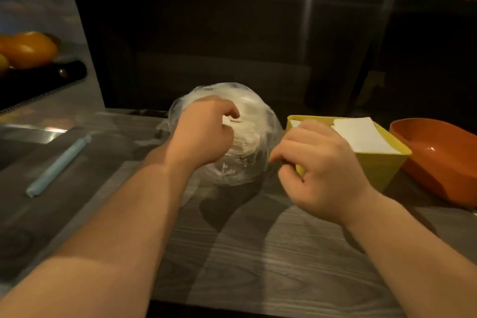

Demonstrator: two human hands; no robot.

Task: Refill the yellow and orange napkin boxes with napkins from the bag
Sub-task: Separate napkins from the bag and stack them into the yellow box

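My left hand (204,131) reaches into the bag (232,173), fingers curled on napkins (245,129); my right hand (320,170) pinches the bag's edge, touching the yellow box (382,170).

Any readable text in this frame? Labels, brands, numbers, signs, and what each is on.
None: no readable text anywhere in the head view.
Plastic bag and the napkins in it: no print visible.
Yellow napkin box: plain side, no label.
Orange napkin box: plain.
Pale blue stick on the counter: no marking visible.
Background shelf items: too dark and blurred to tell.
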